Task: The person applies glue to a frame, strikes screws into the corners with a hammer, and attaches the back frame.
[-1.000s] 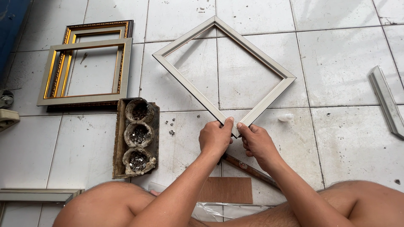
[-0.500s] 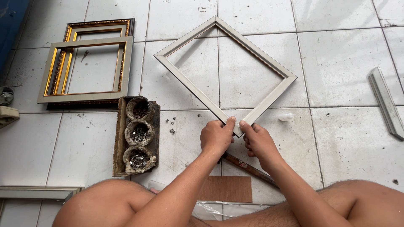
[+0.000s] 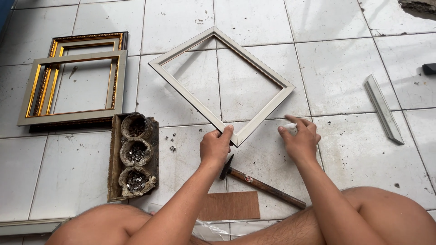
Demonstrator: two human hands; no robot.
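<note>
L hand grip pinches near corner of frame to steady it on floor, R hand pinching small white bit, hammer w/in reach.

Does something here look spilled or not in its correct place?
Yes. A few small metal fasteners lie loose on the white tiled floor, beside the wooden tray of three bowls that holds the same pieces, so they look spilled. The left hand grips the pale square frame at its near corner.
</note>
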